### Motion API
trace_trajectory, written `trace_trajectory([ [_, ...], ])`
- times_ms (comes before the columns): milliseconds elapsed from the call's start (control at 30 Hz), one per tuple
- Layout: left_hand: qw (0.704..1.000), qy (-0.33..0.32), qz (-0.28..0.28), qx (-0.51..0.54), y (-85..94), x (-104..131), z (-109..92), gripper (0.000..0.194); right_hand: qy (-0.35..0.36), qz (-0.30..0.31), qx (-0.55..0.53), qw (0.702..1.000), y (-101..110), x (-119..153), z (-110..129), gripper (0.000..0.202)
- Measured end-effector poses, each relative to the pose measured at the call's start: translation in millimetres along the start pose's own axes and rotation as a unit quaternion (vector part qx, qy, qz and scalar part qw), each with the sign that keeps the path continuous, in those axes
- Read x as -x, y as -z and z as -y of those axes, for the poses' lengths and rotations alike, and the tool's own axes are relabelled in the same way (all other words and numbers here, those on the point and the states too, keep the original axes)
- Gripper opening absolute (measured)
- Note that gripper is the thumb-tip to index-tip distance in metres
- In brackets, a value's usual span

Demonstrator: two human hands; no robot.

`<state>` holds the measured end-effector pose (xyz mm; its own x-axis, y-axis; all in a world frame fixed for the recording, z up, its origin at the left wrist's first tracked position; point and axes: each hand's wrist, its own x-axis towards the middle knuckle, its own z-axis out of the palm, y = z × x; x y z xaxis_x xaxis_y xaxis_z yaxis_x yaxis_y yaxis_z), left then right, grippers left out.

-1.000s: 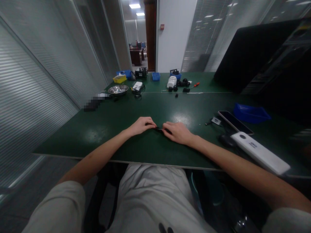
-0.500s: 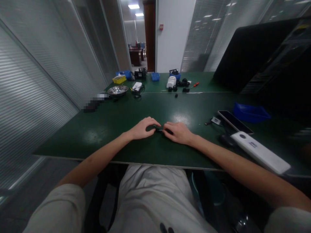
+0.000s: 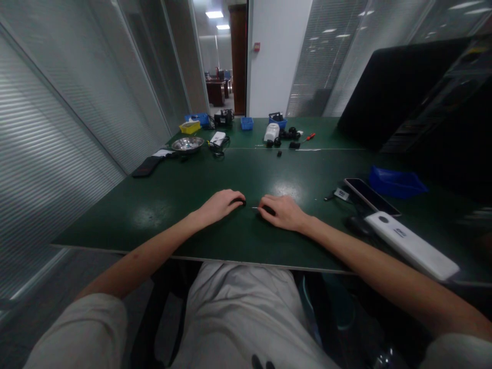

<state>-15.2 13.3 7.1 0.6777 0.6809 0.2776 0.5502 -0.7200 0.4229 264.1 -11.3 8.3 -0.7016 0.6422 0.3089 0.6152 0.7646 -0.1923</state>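
Observation:
Low over the green table (image 3: 215,246), my left hand (image 3: 222,206) is closed on a small black object (image 3: 241,202) that shows at its fingertips. A short distance to the right, my right hand (image 3: 281,211) pinches a thin light-coloured tool (image 3: 254,207), whose tip points left toward my left hand. Most of that tool is hidden by the fingers. A gap of bare table separates the tool's tip from the black object.
A white device (image 3: 411,243), a phone (image 3: 372,196) and a blue tray (image 3: 396,182) lie at the right. Farther back are a metal bowl (image 3: 187,144), a yellow tray (image 3: 190,127), black parts (image 3: 290,133) and a red-handled screwdriver (image 3: 310,137). A black wallet-like item (image 3: 148,166) is at the left.
My left hand has moved left, away from the tool's tip, and its fingers have closed around the small black object. My right hand has barely moved.

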Motion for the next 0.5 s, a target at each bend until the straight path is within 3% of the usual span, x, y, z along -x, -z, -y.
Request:
trace_trajectory([
  [100,0.998,0.058,-0.011,0.002,21.8,19.7,32.8,0.027,0.001,-0.001,0.000,1.000,0.5,0.1,-0.7,0.024],
  [200,0.973,0.214,-0.086,0.005,63.9,63.8,91.4,0.031,0.004,-0.003,-0.005,1.000,-0.5,-0.1,-1.5,0.024],
  [267,0.930,0.329,-0.162,-0.009,98.4,107.3,135.3,0.034,0.005,-0.001,-0.008,1.000,-1.4,-0.5,-1.9,0.024],
  [367,0.843,0.476,-0.247,-0.048,143.1,178.2,188.0,0.039,0.003,-0.002,-0.005,1.000,-2.3,-0.8,-2.1,0.024],
  [433,0.786,0.529,-0.318,-0.039,160.8,215.0,207.5,0.044,0.001,-0.003,-0.007,1.000,-2.4,-0.7,-2.2,0.024],
  [500,0.768,0.536,-0.348,-0.045,168.4,235.7,215.0,0.050,-0.001,-0.003,-0.010,1.000,-2.3,-0.6,-2.4,0.023],
])
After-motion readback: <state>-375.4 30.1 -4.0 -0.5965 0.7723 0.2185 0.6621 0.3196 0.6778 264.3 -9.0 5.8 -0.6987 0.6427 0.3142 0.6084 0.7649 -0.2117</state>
